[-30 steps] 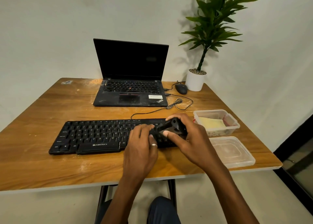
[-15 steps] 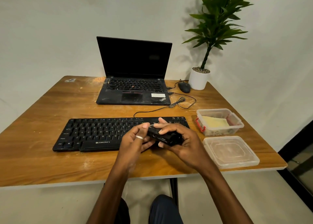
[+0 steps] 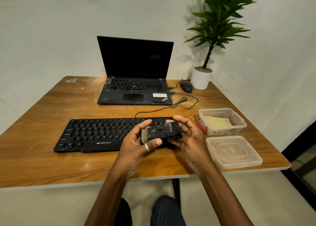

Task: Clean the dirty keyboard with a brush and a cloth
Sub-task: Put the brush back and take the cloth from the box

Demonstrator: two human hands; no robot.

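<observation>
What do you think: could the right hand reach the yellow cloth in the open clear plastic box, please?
Probably yes, once freed: the right hand holds the black brush with the left hand, yet the yellow cloth lies uncovered nearby.

**Wood, Plastic, Bristle, Cloth**

Varnished wood on the table (image 3: 51, 106), glossy, streaked with pale powdery scuffs. Matt black plastic on the keyboard (image 3: 95, 133); the same on the brush (image 3: 162, 131) casing, dulled by grey dust, with pale bristles. Clear, smooth plastic for the box (image 3: 240, 129) and the lid (image 3: 234, 152); soft yellow cloth (image 3: 217, 123). Matt, smeared black on the laptop (image 3: 135, 95). Smooth white pot (image 3: 200, 80). Bright metal ring (image 3: 147, 147).
</observation>
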